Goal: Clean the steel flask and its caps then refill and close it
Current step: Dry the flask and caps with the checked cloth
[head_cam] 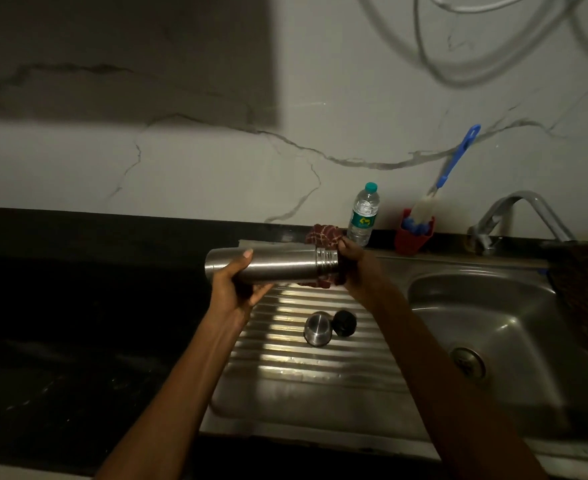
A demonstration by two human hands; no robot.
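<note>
The steel flask (278,265) lies on its side in the air above the ribbed drainboard (303,362), its threaded open mouth pointing right. My left hand (238,284) grips its base end. At the mouth, my right hand (353,268) holds a dark red patterned cloth (322,235) bunched against the neck. On the drainboard below stand the steel outer cap (317,329) and, touching it on the right, the black inner cap (344,322).
A plastic water bottle (363,215) with a teal lid stands by the marble wall. A red cup (413,237) holds a blue-handled bottle brush (453,164). To the right are the tap (514,211) and the sink basin (493,327). Black counter (78,306) spreads left.
</note>
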